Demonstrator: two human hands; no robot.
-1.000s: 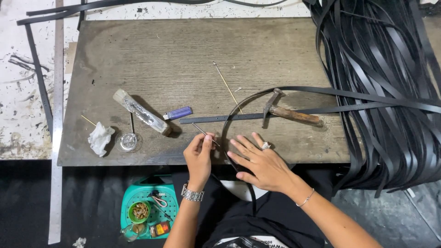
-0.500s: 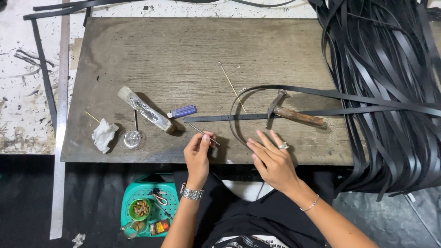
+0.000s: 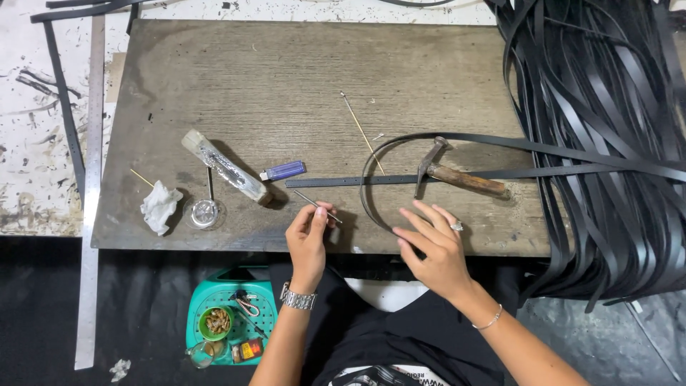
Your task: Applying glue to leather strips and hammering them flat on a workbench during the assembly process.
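Note:
My left hand pinches a thin metal pin tool near the front edge of the worn wooden board. My right hand rests with spread fingers on a curved black strap that loops across the board toward the strap pile. A straight punched black strap lies just beyond both hands. A hammer with a wooden handle lies on the straps, right behind my right hand.
A big pile of black straps fills the right side. On the board lie a blue lighter, a clear block, a small round tin, a crumpled tissue and a thin stick. A teal basket sits below; a metal ruler lies left.
My right hand has slid to the right along the curved strap, and the strap's loop has shifted right with it. My left hand has kept its place with the pin tool.

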